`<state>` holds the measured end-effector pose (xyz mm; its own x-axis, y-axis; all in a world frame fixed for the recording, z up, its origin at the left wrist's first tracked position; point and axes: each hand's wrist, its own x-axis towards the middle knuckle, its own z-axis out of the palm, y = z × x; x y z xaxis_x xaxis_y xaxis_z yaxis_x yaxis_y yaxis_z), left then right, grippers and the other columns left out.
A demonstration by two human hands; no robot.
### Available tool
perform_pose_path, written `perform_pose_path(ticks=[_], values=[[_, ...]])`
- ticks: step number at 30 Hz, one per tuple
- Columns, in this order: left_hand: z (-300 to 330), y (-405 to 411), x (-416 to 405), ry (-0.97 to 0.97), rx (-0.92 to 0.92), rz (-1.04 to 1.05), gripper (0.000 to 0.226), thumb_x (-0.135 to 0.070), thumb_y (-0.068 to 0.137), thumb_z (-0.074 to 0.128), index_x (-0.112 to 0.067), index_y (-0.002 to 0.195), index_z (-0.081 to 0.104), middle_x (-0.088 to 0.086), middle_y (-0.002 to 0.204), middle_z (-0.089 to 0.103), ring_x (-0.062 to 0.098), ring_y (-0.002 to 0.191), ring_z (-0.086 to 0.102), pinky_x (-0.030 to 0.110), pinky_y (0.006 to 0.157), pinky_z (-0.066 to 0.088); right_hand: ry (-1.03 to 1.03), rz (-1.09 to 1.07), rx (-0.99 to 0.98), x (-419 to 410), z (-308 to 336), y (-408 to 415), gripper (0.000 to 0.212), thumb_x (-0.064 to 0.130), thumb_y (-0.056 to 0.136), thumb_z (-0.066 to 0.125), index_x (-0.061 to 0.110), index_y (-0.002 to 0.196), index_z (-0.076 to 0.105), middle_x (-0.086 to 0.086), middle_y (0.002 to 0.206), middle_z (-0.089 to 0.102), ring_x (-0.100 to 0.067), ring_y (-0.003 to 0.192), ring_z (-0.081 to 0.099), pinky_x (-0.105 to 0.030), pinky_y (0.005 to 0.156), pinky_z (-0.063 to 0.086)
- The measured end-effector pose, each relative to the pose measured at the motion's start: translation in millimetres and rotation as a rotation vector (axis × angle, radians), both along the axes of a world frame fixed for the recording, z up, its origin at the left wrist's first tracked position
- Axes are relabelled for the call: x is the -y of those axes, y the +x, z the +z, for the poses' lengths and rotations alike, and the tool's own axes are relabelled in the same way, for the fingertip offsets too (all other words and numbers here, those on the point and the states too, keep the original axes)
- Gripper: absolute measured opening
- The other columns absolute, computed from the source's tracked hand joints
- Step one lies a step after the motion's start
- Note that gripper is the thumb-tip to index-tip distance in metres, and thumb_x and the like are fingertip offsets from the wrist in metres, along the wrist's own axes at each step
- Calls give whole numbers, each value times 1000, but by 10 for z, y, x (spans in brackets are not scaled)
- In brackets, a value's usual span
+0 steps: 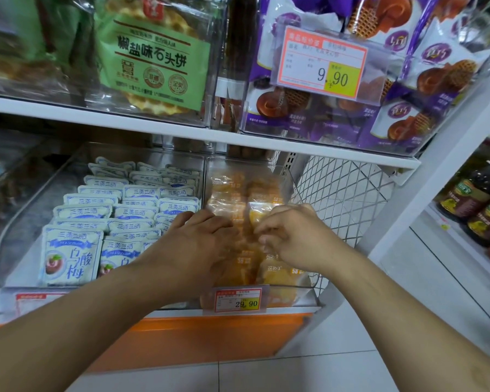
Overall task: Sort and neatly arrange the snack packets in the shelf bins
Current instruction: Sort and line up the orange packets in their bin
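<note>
Both my hands reach into the clear bin (283, 176) on the lower shelf, which holds orange snack packets (227, 190) in transparent wrap. My left hand (201, 236) lies flat on the packets at the bin's left side, fingers spread. My right hand (292, 236) has its fingers curled and pinching the edge of one yellow-orange packet (259, 212) near the middle. To the left, another clear bin holds white and blue plum packets (111, 222) standing in neat rows.
A price tag reading 29.90 (238, 301) hangs on the bin front. The upper shelf (181, 131) carries green cracker packs (153, 58) and purple waffle packets (351, 108). A white wire mesh panel (343, 199) bounds the right side. Dark jars (475, 205) stand on a neighbouring shelf.
</note>
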<state>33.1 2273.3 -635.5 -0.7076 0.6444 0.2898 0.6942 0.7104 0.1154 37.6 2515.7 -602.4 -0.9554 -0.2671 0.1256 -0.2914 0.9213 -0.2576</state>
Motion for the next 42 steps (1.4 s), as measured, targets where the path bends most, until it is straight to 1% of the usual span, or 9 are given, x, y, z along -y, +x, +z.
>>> perform_pose_path(ticks=[3,9,13,18,21,28,35,37,42], values=[[12,7,6,-20,-6,8,55,-43,84,69,-31,136,58,-12,139,57,14,129,45,39,108,37,-38,-76,73,47,32,-5,17,26,89,74,35,76,70,18,80,70,-7,90,62,-38,100,49],[16,-3,22,5,13,-7,51,-48,88,60,-33,137,56,-14,141,54,10,130,42,36,110,32,-53,-217,49,-17,151,58,21,11,90,56,31,83,58,5,65,68,-11,63,63,-36,62,56],[32,5,19,-1,10,-5,54,-53,86,43,-32,133,58,-13,138,57,12,127,45,40,108,36,126,-158,-88,-164,200,74,18,14,94,56,29,85,55,4,61,65,-21,72,61,-30,75,43],[16,-6,24,-27,13,-6,52,-48,87,61,-32,136,57,-13,141,55,13,129,46,42,109,36,188,-129,60,-174,91,75,25,16,94,51,33,81,63,11,62,64,-23,95,44,-36,95,44],[20,-5,18,-46,10,4,53,-47,86,65,-32,136,57,-13,140,56,13,128,47,42,108,37,175,-141,106,-201,118,56,31,17,96,56,40,80,68,22,66,62,-24,105,47,-34,100,45],[44,14,18,-77,3,16,53,-47,84,68,-30,134,59,-12,138,57,13,126,48,41,106,40,228,-148,203,-207,118,12,32,28,101,49,43,109,76,19,104,73,-22,121,39,-37,111,38],[51,33,33,-37,36,-3,66,-47,89,67,-31,149,45,-11,153,45,15,139,37,39,114,28,147,-139,158,-230,83,86,50,20,92,47,40,133,67,9,130,67,-22,129,50,-37,110,45],[64,42,46,-10,62,-12,67,-48,90,66,-34,151,42,-12,156,40,14,143,32,38,117,22,4,-157,113,-233,189,157,40,10,96,56,36,122,72,8,123,67,-16,119,57,-34,104,50],[132,69,96,32,105,-23,65,-48,94,62,-38,153,37,-17,159,31,7,147,22,29,118,11,-118,-54,247,-134,443,475,15,26,86,83,38,83,76,20,92,71,3,93,62,-18,81,49]])
